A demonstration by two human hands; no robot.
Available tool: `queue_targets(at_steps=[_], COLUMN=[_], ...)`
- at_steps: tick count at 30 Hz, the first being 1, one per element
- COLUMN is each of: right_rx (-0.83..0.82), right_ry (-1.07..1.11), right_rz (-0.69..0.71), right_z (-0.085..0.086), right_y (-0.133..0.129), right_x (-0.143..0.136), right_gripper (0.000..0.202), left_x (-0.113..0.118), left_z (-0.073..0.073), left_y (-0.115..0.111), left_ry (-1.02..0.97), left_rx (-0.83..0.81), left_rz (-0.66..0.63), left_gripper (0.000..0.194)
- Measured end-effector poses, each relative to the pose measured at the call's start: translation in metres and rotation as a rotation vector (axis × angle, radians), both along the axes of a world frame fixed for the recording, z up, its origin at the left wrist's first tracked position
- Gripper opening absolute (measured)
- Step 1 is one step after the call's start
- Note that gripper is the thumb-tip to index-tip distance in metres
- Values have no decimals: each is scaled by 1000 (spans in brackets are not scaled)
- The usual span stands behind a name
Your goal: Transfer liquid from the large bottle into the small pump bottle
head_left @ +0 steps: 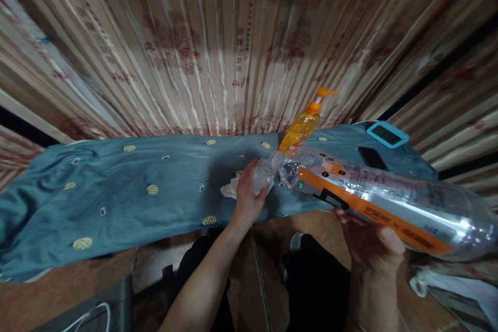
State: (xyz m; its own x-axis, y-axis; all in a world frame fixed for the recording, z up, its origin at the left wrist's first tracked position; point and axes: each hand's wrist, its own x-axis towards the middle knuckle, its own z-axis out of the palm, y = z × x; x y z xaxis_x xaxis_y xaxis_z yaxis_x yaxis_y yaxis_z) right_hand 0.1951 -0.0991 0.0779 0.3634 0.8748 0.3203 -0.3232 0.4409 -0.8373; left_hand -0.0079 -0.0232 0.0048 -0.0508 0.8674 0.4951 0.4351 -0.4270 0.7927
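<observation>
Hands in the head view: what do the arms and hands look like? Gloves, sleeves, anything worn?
Both the left hand and the right hand are bare: no gloves, no visible rings. Both forearms are uncovered as far as the frame shows, no sleeve cuffs, watch or wristband in view. Nails look short and unpainted.

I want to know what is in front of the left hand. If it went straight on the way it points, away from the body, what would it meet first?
The left hand already touches a small clear container. Straight beyond, probably the orange pump bottle, though depth is unclear.
</observation>
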Motion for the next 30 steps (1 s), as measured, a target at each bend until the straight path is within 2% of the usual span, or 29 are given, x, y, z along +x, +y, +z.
queue_targets(at_steps=[6, 11, 17, 22, 30], right_rx=[-9, 8, 23, 34, -30], right_ry=[19, 4, -35, -57, -38], right_rz=[-14, -17, -34, -40, -104], right_z=[-2, 0, -8, -6, -7], right_y=[0, 0, -1, -2, -3], right_x=[2, 1, 8, 8, 8], right_gripper=[32, 34, 29, 27, 30], left_x=[0, 0, 4, 5, 6], left_z=[3, 1, -2, 1, 1], left_y=[-1, 0, 0, -1, -2], left_ry=[24, 32, 41, 44, 9], left_rx=[-25, -4, -33, -24, -65], left_rz=[-5, 0, 32, 25, 23], left_gripper=[62, 62, 65, 64, 64])
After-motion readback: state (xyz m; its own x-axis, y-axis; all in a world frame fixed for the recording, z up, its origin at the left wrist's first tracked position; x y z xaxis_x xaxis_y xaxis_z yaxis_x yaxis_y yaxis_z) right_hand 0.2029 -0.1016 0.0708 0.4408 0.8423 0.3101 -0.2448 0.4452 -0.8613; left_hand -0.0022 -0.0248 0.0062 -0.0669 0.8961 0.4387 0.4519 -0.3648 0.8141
